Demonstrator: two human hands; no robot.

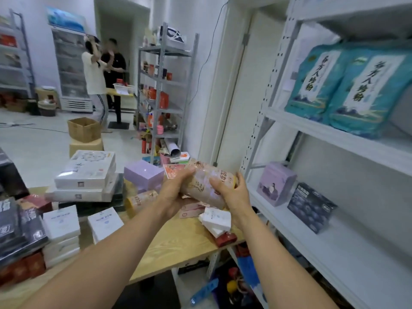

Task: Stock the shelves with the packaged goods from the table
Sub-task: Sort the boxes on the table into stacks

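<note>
- White steel shelf (356, 264) filled the right of my feed, and the wooden table (178, 239) lay to its left, crowded with boxes.
- Both hands held one canister (200, 184) in the air over the table's far right corner, just short of the shelf's upright.
- It lay nearly on its side — long axis across the view, gold-rimmed end toward the shelf and a little raised.
- Left hand (174, 192) cupped the plain end, fingers curled over the top of it.
- Right hand (236, 195) gripped near the gold end, with the thumb pressed on the near face and the fingers wrapped behind, mostly hidden from me.
- That right hand was the nearer one to the shelf, so I judged it would lead the carry across.
- On the middle board stood a lilac box (275, 184) and, just beside it, a dark box (311, 207).
- I reckoned the canister wanted turning upright first — set down crosswise, it could roll.
- A second canister (140, 200) lay on the table, near the left wrist.
</note>
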